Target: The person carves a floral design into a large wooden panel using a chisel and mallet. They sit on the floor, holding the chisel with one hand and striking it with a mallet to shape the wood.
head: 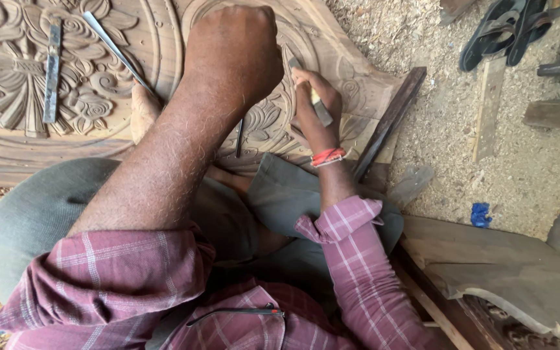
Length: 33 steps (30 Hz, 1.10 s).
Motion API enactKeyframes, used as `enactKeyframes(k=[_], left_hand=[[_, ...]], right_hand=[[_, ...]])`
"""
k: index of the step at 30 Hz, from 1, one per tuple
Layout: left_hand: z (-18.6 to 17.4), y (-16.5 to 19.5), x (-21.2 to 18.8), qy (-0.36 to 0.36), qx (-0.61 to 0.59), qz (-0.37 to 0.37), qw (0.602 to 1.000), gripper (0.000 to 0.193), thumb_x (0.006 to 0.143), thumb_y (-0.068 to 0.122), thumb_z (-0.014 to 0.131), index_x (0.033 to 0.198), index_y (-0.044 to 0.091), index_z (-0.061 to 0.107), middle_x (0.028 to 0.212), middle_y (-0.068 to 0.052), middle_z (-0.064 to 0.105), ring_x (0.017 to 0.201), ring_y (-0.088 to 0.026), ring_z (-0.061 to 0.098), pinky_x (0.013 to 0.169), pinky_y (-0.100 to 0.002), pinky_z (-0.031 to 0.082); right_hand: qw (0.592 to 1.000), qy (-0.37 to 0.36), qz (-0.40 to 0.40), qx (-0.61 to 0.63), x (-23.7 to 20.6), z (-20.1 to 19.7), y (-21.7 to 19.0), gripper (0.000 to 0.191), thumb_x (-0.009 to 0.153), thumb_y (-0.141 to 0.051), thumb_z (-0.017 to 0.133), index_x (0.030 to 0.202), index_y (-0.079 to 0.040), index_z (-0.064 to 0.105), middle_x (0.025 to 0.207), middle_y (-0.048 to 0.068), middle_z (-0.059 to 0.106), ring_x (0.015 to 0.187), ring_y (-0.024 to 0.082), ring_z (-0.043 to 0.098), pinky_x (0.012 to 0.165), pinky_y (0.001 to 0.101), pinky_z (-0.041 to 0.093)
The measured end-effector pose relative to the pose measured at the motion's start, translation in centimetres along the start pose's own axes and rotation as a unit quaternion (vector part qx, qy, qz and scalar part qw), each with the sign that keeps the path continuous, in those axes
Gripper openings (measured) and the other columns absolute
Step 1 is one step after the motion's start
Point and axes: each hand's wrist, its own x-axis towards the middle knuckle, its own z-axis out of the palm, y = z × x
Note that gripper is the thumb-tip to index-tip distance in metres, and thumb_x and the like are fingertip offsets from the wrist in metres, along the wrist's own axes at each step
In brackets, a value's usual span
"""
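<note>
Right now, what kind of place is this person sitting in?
Most likely a wood-carving workshop. A carved wooden panel with flower shapes lies flat, metal chisels rest on it, and wood shavings cover the ground. The right hand holds a chisel to the wood.

A woodcarving workshop, floor-level — a large wooden panel (46, 71) carved with flowers and scrolls, metal chisels (52, 68) lying on it, sawdust and shavings (526, 162) covering the ground, rough timber offcuts (513, 272) and a pair of sandals (507, 29) nearby.

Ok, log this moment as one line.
left hand: fisted over carved brown wooden panel | right hand: grips wooden-handled chisel on panel | two loose metal chisels on panel
</note>
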Motion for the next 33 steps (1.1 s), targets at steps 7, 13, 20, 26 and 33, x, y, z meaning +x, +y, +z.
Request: enactKeyframes(k=[7,13,20,26,33], left_hand=[[-0.6,0.6,-0.1,-0.045,-0.021,-0.024,0.998,0.023,0.092,0.024,0.069,0.096,0.002,0.073,0.084,-0.019,0.074,0.076,-0.031,0.074,0.064,-0.044,0.06],[-1.0,0.9,-0.1,-0.068,-0.019,-0.024,0.997,0.03,0.094,0.031,0.069,0.101,0.002,0.073,0.086,-0.019,0.075,0.08,-0.032,0.074,0.068,-0.045,0.06],[-1.5,0.6,0.3,-0.079,-0.011,-0.031,0.996,0.024,0.092,0.026,0.069,0.1,0.003,0.074,0.086,-0.02,0.075,0.081,-0.031,0.075,0.069,-0.044,0.06],[-1.4,0.7,0.2,-0.07,-0.02,-0.017,0.997,0.028,0.09,0.028,0.071,0.099,0.002,0.073,0.091,-0.018,0.075,0.084,-0.031,0.075,0.068,-0.044,0.06],[-1.6,0.4,-0.1,-0.117,-0.017,-0.034,0.992,0.018,0.087,0.017,0.065,0.095,0.003,0.075,0.094,-0.02,0.075,0.088,-0.033,0.074,0.073,-0.044,0.059]], right_hand=[[0.988,-0.027,0.128,0.086,-2.5,-1.4,1.4,0.031,0.102,-0.011,0.053,0.128,-0.006,0.068,0.118,0.013,0.075,0.095,0.017,0.075,0.077,0.0275,0.068],[0.994,-0.015,0.055,0.093,-0.1,-1.5,2.0,0.033,0.106,-0.017,0.056,0.137,-0.008,0.062,0.113,0.012,0.077,0.1,0.014,0.072,0.08,0.0268,0.06],[0.992,0.004,-0.023,0.123,2.3,0.2,2.0,0.026,0.106,-0.011,0.059,0.126,0.002,0.069,0.12,0.011,0.075,0.107,0.014,0.072,0.094,0.0294,0.059],[0.998,0.006,-0.062,0.021,1.8,-0.3,2.5,0.025,0.106,-0.009,0.06,0.127,0.001,0.069,0.117,0.01,0.077,0.104,0.012,0.068,0.092,0.0282,0.055],[1.0,0.008,0.007,0.028,0.4,-1.0,1.7,0.023,0.105,-0.009,0.06,0.122,-0.001,0.073,0.103,0.007,0.074,0.091,0.009,0.062,0.078,0.0266,0.055]])
